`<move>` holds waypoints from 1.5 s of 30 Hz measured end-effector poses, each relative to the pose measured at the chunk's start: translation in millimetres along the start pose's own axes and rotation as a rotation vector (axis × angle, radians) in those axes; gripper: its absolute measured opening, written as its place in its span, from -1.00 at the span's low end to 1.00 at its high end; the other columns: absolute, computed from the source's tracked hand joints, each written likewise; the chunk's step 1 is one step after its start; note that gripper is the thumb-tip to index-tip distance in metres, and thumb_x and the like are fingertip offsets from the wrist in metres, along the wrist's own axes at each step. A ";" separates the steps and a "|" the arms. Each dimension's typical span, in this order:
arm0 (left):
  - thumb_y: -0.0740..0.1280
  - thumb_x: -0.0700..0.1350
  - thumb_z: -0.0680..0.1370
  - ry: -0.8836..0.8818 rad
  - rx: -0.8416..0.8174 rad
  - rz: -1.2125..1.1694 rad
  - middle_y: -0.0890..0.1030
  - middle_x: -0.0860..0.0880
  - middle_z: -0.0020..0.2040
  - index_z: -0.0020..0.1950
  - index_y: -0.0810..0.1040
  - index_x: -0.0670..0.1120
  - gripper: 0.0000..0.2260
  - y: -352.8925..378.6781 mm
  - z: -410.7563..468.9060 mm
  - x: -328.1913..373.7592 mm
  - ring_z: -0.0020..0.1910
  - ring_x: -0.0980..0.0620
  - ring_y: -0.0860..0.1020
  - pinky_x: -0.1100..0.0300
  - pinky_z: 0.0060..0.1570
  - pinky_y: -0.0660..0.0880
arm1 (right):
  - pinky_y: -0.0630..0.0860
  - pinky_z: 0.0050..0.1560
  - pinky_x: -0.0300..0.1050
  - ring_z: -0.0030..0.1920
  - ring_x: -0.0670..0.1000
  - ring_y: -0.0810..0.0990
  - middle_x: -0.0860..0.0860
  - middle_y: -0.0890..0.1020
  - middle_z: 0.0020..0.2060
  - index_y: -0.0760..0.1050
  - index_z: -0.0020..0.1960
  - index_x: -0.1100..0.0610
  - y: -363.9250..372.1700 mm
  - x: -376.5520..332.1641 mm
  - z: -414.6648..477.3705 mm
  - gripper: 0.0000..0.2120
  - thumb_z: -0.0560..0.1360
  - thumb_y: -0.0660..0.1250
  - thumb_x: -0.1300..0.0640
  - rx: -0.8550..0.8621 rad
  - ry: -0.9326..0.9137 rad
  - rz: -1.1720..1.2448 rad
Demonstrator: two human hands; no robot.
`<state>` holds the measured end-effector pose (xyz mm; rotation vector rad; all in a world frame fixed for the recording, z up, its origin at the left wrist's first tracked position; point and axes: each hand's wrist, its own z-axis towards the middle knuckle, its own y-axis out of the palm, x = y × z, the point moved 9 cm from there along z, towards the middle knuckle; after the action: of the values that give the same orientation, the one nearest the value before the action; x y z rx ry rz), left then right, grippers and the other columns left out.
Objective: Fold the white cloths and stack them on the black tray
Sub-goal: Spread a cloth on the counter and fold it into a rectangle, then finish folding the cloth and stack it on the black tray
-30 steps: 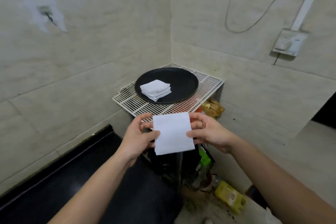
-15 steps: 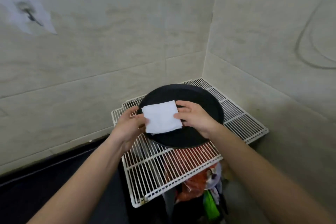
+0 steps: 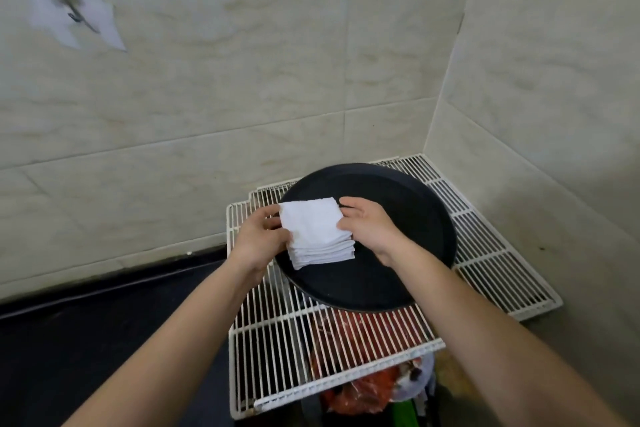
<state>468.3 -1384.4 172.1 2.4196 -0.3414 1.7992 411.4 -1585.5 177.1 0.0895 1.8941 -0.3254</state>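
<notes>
A round black tray rests on a white wire rack. On its left part lies a stack of folded white cloths. A folded white cloth sits on top of that stack. My left hand holds the cloth's left edge with its fingertips. My right hand pinches the right edge. Both hands are over the tray's left side.
The white wire rack stands in a corner of beige tiled walls. Red and orange bags lie under it. A black counter runs along the left wall. A metal hook sticks out of the wall at upper left.
Both hands carried the folded cloth forward from mid-air to the tray and lowered it onto the stack. The camera has come closer to the rack.
</notes>
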 end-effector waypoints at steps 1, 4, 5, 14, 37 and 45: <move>0.29 -0.50 0.45 0.021 -0.002 0.021 0.62 -0.16 0.15 0.27 0.50 -0.12 -0.54 0.1 -0.4 1.0 0.05 -0.15 0.65 0.08 -0.12 0.59 | 0.54 0.18 -0.11 0.28 0.02 0.54 0.06 0.55 0.34 0.34 0.50 0.14 -0.8 0.8 -0.5 -0.41 0.49 0.31 0.37 0.000 -0.006 -0.006; 0.30 -0.50 0.44 0.060 0.002 0.044 0.62 -0.15 0.16 0.31 0.50 -0.15 -0.52 0.4 0.7 5.8 0.05 -0.14 0.65 0.09 -0.11 0.61 | 0.56 0.15 -0.12 0.25 -0.01 0.56 0.03 0.57 0.31 0.37 0.48 0.11 -5.1 1.3 -0.9 -0.43 0.49 0.32 0.37 0.014 -0.019 -0.011; 0.30 -0.50 0.44 0.057 0.002 0.032 0.61 -0.15 0.17 0.31 0.49 -0.16 -0.52 0.6 1.4 6.1 0.06 -0.16 0.64 0.07 -0.10 0.61 | 0.56 0.19 -0.07 0.24 -0.01 0.56 0.02 0.58 0.30 0.38 0.47 0.10 -6.7 1.6 -0.9 -0.43 0.49 0.32 0.36 0.020 -0.018 -0.007; 0.29 -0.47 0.45 0.008 -0.030 0.161 0.60 -0.16 0.21 0.35 0.47 -0.14 -0.50 1.3 -1.5 -9.4 0.09 -0.11 0.63 0.12 -0.16 0.57 | 0.52 0.14 -0.14 0.30 -0.02 0.50 0.02 0.53 0.33 0.40 0.44 0.05 -1.8 7.1 -14.9 -0.45 0.50 0.35 0.35 -0.007 -0.022 -0.139; 0.01 0.29 0.57 0.171 0.733 1.368 -0.07 -0.15 0.63 0.62 0.08 0.05 -0.35 -338.0 -229.3 -54.5 0.60 -0.18 -0.07 -0.30 0.45 0.10 | -0.15 0.58 0.15 0.61 0.14 -0.20 0.07 -0.17 0.62 -0.07 0.63 -0.02 332.3 -54.8 -113.8 -0.36 0.65 0.06 -0.17 -0.199 -0.875 -0.936; -0.09 0.32 0.56 -0.116 0.894 1.316 -0.08 -0.15 0.63 0.63 0.03 0.06 -0.33 -533.9 -374.5 -140.7 0.60 -0.18 -0.08 -0.30 0.47 0.08 | -0.19 0.58 0.11 0.61 0.13 -0.21 0.08 -0.17 0.62 -0.08 0.64 0.01 552.2 -33.0 -218.4 -0.35 0.66 0.08 -0.15 -0.381 -0.961 -0.982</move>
<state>210.5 -769.1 173.1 3.1826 -1.8437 2.6336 345.0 -994.5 175.3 -1.0914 0.8807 -0.5242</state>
